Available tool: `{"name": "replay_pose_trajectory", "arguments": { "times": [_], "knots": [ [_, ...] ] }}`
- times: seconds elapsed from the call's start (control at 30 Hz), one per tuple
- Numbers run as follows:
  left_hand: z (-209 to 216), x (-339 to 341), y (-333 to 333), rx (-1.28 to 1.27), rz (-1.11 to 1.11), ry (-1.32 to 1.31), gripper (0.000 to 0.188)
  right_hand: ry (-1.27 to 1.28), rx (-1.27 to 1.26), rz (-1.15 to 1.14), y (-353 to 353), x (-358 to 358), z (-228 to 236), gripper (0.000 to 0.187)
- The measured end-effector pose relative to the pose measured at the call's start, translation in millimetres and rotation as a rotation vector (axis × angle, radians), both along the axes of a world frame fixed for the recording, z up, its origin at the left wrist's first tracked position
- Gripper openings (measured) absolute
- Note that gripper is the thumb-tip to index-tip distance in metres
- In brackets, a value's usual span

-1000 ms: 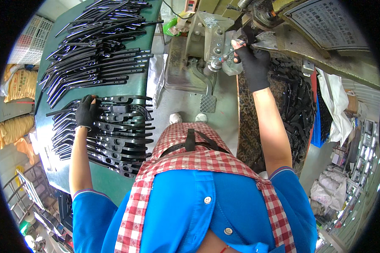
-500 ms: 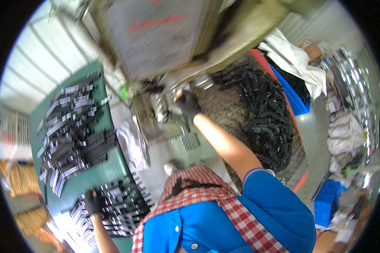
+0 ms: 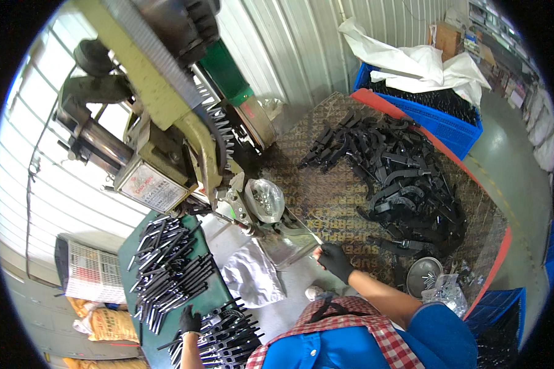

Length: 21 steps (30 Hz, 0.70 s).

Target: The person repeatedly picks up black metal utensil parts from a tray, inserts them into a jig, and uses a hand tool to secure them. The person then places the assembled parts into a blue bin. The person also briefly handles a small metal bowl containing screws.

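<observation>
My left hand (image 3: 189, 321), in a black glove, rests at the near edge of the green table, beside rows of black slotted metal parts (image 3: 231, 341). Its fingers look stretched out and hold nothing visible. My right hand (image 3: 335, 262), gloved with bare fingertips, is closed at the right of a clear tray (image 3: 286, 249). A thin pale line runs up from its fingertips; I cannot make out whether it is a held rod or the tray's edge. A clear bag of small metal pieces (image 3: 266, 200) lies beyond the tray, below the machine.
A large green machine (image 3: 160, 166) stands at the back left. Black bars (image 3: 172, 270) cover the green table (image 3: 132, 332). Curved black parts (image 3: 406, 184) are heaped on the brown board (image 3: 326, 203) at the right. Near them are a round metal bowl (image 3: 420, 270) and a blue crate (image 3: 468, 138).
The view has swung, bringing the machine into sight. My right hand has drawn back from the bagged pieces to the tray's right side. My left hand stays by the slotted parts.
</observation>
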<state>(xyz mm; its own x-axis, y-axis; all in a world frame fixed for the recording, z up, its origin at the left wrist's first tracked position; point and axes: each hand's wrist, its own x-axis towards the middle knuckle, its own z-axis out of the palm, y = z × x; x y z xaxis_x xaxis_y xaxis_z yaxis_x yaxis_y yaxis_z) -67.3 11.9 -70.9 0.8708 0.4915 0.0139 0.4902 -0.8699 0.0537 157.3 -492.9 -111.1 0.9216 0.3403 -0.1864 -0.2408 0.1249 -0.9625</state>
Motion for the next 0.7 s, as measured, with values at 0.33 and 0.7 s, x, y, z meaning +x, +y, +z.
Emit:
{"name": "replay_pose_trajectory", "arguments": {
  "times": [0.33, 0.7],
  "knots": [
    [41.6, 153.0, -255.9, -0.325, -0.874, 0.013, 0.026, -0.101, -0.054, -0.034, -94.5, -96.1, -23.8, 0.013],
    [5.3, 165.9, -500.8, -0.608, -1.426, 0.139, 0.022, 0.018, -0.185, -0.087, -231.9, -192.4, 61.4, 0.017]
  ]
}}
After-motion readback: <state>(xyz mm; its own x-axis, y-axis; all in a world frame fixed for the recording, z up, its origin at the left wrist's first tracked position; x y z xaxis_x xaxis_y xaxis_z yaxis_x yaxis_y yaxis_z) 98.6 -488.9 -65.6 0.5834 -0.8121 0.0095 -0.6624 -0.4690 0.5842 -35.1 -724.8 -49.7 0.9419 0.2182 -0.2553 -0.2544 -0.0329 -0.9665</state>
